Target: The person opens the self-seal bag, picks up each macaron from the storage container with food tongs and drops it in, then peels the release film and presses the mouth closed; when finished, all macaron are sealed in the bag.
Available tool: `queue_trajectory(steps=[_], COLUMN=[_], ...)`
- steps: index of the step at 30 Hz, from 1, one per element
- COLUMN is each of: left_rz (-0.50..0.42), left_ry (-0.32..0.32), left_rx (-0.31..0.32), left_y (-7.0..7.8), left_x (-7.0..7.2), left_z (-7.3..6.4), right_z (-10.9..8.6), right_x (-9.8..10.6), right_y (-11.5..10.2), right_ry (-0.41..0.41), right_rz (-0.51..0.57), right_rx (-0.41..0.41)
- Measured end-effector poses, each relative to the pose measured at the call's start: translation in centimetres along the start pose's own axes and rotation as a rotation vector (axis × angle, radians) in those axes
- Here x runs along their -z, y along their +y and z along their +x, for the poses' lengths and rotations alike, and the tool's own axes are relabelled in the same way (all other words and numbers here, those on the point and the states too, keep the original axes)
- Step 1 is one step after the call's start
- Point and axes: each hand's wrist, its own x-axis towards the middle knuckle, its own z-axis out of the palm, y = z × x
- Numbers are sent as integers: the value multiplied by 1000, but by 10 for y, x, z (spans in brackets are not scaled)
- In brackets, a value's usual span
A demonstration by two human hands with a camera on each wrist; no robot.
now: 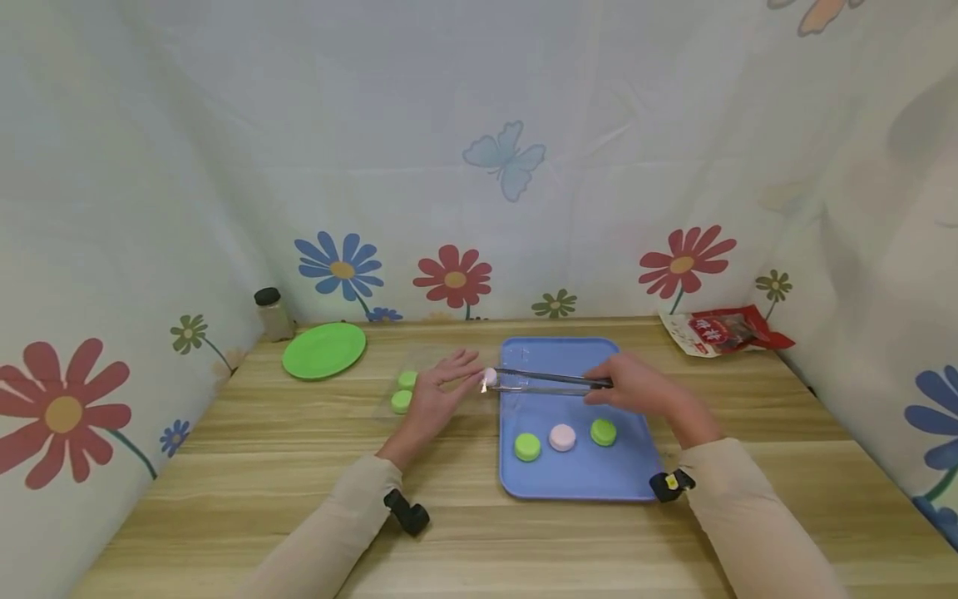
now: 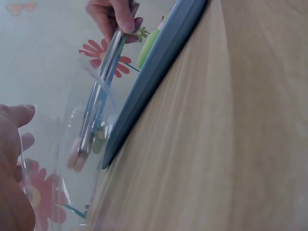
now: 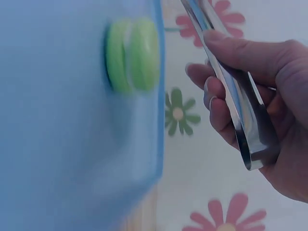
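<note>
My right hand (image 1: 632,384) grips metal tongs (image 1: 550,379), whose tips pinch a pale pink macaron (image 1: 490,377) between the left hand and the tray. The tongs (image 3: 240,110) run along the fingers in the right wrist view. My left hand (image 1: 434,398) holds the edge of a clear plastic container (image 2: 53,159) between thumb and fingers. Beside that hand, two green macarons (image 1: 402,403) show in the container. On the blue tray (image 1: 576,478) sit a green macaron (image 1: 527,448), a pink macaron (image 1: 563,438) and another green macaron (image 1: 603,432).
A green plate (image 1: 324,350) lies at the back left, in front of a dark-lidded jar (image 1: 274,314). At the back right is a red and white snack packet (image 1: 726,330). Flowered cloth hangs behind the wooden table (image 1: 464,549).
</note>
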Motion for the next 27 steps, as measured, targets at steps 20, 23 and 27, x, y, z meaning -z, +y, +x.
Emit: queue_trajectory(steps=[20, 23, 27], left_rz=[20, -2, -34], left_ry=[1, 5, 17], left_rx=[4, 3, 5], left_y=[0, 0, -1], left_x=[1, 0, -1], left_z=[0, 0, 0], right_z=[66, 74, 84], right_x=[-30, -33, -37], right_y=[-55, -60, -65], right_ry=[-44, -46, -45], right_rz=[-39, -43, -37], right_rx=[36, 47, 42])
